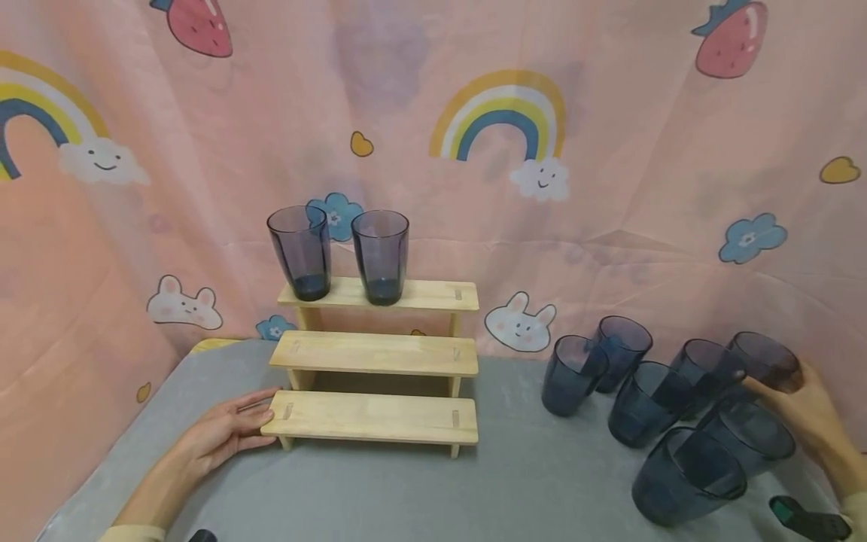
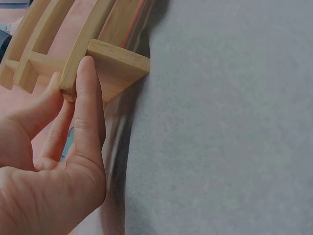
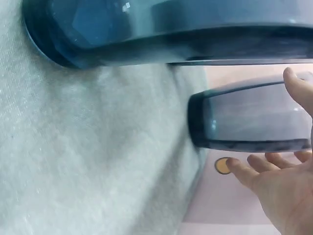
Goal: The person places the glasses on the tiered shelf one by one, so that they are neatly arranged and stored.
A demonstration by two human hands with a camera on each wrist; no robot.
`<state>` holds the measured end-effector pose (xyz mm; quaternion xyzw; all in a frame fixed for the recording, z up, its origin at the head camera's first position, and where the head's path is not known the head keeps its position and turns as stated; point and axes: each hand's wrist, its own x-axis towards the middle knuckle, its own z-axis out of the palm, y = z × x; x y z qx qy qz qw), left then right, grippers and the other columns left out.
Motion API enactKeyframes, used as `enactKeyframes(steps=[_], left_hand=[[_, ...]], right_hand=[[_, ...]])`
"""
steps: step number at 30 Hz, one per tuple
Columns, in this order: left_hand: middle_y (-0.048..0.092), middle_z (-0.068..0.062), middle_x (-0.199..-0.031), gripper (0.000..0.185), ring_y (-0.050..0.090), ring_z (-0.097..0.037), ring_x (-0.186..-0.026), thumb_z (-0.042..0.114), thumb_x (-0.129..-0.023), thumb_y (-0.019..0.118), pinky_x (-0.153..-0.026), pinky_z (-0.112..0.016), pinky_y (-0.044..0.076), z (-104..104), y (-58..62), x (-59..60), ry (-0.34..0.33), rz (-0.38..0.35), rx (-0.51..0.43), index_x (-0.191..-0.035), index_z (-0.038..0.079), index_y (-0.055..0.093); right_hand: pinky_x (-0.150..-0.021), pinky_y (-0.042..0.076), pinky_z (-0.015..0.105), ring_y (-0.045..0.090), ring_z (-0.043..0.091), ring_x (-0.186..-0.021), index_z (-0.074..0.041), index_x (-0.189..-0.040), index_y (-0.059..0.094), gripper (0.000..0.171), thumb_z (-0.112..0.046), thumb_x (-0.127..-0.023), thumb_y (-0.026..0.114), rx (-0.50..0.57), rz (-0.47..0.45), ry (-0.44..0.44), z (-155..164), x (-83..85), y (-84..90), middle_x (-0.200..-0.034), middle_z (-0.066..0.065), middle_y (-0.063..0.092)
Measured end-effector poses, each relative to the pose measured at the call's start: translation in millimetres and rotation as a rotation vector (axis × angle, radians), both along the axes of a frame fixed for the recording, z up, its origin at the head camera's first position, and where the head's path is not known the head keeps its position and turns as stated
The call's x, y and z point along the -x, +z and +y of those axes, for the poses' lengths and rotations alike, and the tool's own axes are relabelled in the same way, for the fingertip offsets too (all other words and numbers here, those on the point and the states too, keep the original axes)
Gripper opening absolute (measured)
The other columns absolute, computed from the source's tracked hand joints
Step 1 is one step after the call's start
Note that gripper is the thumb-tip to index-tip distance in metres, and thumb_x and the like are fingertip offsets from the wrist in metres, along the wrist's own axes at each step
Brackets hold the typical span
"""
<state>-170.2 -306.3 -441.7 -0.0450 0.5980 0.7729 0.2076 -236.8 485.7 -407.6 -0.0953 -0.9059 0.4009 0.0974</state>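
Here, field lines only.
Left hand [image 1: 226, 433]: flat on grey table [image 1: 515, 482], fingers straight, fingertips [image 2: 87, 68] touching left end of lowest step of wooden rack [image 1: 375, 357]; gripping nothing.
Right hand [image 1: 806, 406]: fingers spread and loosely curved around far-right tumbler [image 1: 768, 361]; full grip not clear, thumb [image 3: 298, 90] above, fingers below.
Tumbler axis: upright, mouth up, near table's right edge.
Room: bare table between rack and cluster of tumblers [image 1: 667, 410]; middle and lowest steps bare.
Top step: two tumblers [image 1: 339, 252] upright, side by side at left.
Surface: grey cloth, pink cartoon curtain [image 1: 609, 150] behind.
Edge: dark device [image 1: 809, 519] by right wrist.
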Motion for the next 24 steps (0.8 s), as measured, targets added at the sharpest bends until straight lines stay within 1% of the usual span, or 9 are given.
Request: enactKeyframes(steps=[4,7,10,12,14,17,20,22,24], left_hand=[[0.059,-0.001,-0.116,0.078,0.065,-0.021,-0.105,0.008,-0.096,0.063,-0.089,-0.040,0.056,0.0,-0.4,0.2,0.009,-0.002,-0.005,-0.155,-0.002,0.014],[0.060,-0.001,-0.116,0.076,0.065,-0.021,-0.104,0.009,-0.096,0.064,-0.088,-0.040,0.056,-0.2,-0.5,-0.2,0.015,-0.005,-0.007,-0.155,-0.002,0.017],[0.060,-0.001,-0.115,0.076,0.065,-0.021,-0.104,0.009,-0.096,0.063,-0.088,-0.040,0.056,-0.8,-0.4,-0.6,0.015,-0.006,-0.009,-0.155,-0.001,0.016],[0.060,0.000,-0.116,0.078,0.065,-0.021,-0.104,0.009,-0.097,0.063,-0.089,-0.040,0.056,-0.9,-0.6,-0.6,0.011,-0.005,-0.012,-0.156,-0.002,0.013],[0.060,0.000,-0.115,0.079,0.065,-0.021,-0.105,0.008,-0.097,0.062,-0.089,-0.039,0.056,-1.4,-0.5,-0.6,0.008,-0.005,-0.012,-0.156,-0.002,0.011],[0.060,0.001,-0.115,0.079,0.065,-0.020,-0.104,0.008,-0.097,0.062,-0.088,-0.040,0.056,-2.1,-0.2,-0.9,0.002,-0.007,0.000,-0.156,-0.002,0.011],[0.060,0.001,-0.116,0.077,0.065,-0.020,-0.104,0.007,-0.097,0.062,-0.088,-0.040,0.056,-2.0,0.3,-0.9,-0.004,-0.001,0.011,-0.155,-0.002,0.013],[0.060,0.000,-0.116,0.077,0.065,-0.020,-0.104,0.006,-0.097,0.062,-0.088,-0.040,0.056,-1.1,1.0,-1.0,-0.004,0.003,0.013,-0.155,-0.003,0.013],[0.060,-0.001,-0.116,0.076,0.065,-0.021,-0.104,0.006,-0.097,0.061,-0.088,-0.040,0.056,-0.4,0.8,-0.9,-0.006,0.008,0.009,-0.155,-0.003,0.012]], right_hand=[[-0.079,0.048,0.024,0.027,0.058,-0.127,0.011,-0.152,0.003,0.085,-0.028,-0.099,0.056,-0.050,0.003,-0.061,-4.7,3.3,-2.5,-0.147,0.044,0.018],[-0.094,0.049,0.042,0.028,0.057,-0.130,0.011,-0.151,0.006,0.085,-0.029,-0.097,0.058,-0.040,-0.021,-0.140,-9.2,4.1,-3.3,-0.147,0.043,0.020],[-0.094,0.051,0.034,0.025,0.056,-0.135,0.010,-0.152,0.009,0.086,-0.028,-0.096,0.060,-0.018,-0.029,-0.196,-12.3,3.4,-2.5,-0.150,0.039,0.018],[-0.073,0.054,0.017,0.029,0.056,-0.133,0.011,-0.151,0.012,0.085,-0.027,-0.095,0.062,-0.026,-0.020,-0.216,-12.9,2.3,-1.3,-0.150,0.039,0.020],[-0.050,0.041,0.007,0.035,0.058,-0.128,0.012,-0.151,0.013,0.084,-0.026,-0.094,0.063,-0.035,-0.015,-0.228,-12.6,2.8,0.5,-0.148,0.040,0.024],[-0.046,0.037,0.007,0.038,0.060,-0.120,0.013,-0.150,0.015,0.086,-0.027,-0.093,0.065,-0.047,-0.005,-0.225,-11.2,2.4,3.5,-0.145,0.043,0.026],[-0.045,0.040,0.009,0.063,0.035,-0.092,0.007,-0.142,0.037,0.071,-0.028,-0.090,0.071,-0.052,0.050,-0.214,-7.0,0.3,8.3,-0.127,0.036,0.050],[-0.050,0.044,0.012,0.058,0.012,-0.075,-0.002,-0.133,0.046,0.059,-0.029,-0.088,0.073,-0.061,0.077,-0.217,-4.9,-0.7,14.0,-0.111,0.022,0.056],[-0.055,0.044,0.011,0.044,-0.007,-0.072,-0.014,-0.134,0.048,0.057,-0.028,-0.087,0.076,-0.058,0.113,-0.217,-3.4,-0.7,19.6,-0.113,0.014,0.056]])
